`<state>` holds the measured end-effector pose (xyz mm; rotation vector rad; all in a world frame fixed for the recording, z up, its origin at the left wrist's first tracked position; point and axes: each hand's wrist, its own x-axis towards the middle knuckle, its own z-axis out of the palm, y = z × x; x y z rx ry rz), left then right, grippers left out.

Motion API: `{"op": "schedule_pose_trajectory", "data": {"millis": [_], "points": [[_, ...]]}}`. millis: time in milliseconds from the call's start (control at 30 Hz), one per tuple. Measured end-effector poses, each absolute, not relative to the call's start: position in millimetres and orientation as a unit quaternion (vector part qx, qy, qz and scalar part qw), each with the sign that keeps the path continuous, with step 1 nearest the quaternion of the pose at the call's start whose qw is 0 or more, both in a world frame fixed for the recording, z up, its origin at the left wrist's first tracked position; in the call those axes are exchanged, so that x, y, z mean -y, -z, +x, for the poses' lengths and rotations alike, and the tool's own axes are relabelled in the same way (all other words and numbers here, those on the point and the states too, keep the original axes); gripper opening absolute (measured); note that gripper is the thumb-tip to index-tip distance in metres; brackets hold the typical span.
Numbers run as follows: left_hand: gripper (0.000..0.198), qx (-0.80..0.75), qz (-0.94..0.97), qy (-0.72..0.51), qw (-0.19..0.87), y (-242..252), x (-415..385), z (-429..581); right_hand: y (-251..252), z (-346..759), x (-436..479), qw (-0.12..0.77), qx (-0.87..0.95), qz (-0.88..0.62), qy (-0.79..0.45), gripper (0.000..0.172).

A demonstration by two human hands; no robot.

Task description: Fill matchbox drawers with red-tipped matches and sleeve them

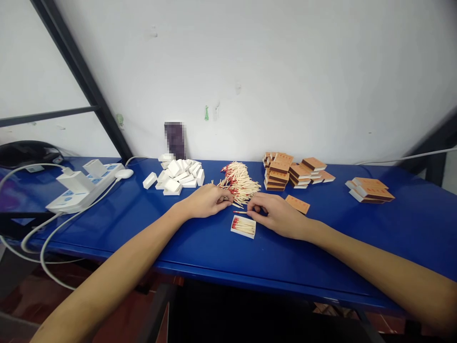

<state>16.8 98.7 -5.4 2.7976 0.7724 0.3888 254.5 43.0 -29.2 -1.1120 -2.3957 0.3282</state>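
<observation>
A white matchbox tray (243, 226) holding several red-tipped matches lies on the blue table (210, 247) in front of my hands. My right hand (273, 213), thumb and fingers pinched, holds a match (239, 212) just behind the tray, its red tip pointing left. My left hand (208, 200) is at the left edge of a heap of loose matches (241, 183), fingers closed together; what they hold, if anything, is too small to make out. An orange matchbox cover (297, 204) lies flat behind my right hand.
White trays (180, 175) are piled at the back left. Orange matchbox covers (280, 170) are stacked right of the heap, and more boxes (371, 189) lie farther right. A power strip (84, 190) with cables is at the left. A dark pixelated object (175, 139) leans on the wall.
</observation>
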Motion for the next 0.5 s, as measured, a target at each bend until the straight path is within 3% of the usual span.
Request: {"op": "schedule_pose_trajectory", "data": {"millis": [300,500], "points": [[0.014,-0.266,0.951,-0.113,0.113,5.5,-91.0,25.4,31.6,254.2,-44.8,0.257,0.867,-0.413,-0.113,0.006],[0.019,-0.257,0.954,-0.113,0.108,5.4,-85.9,28.9,31.9,255.1,-45.0,0.258,0.873,-0.399,-0.112,0.013]]}}
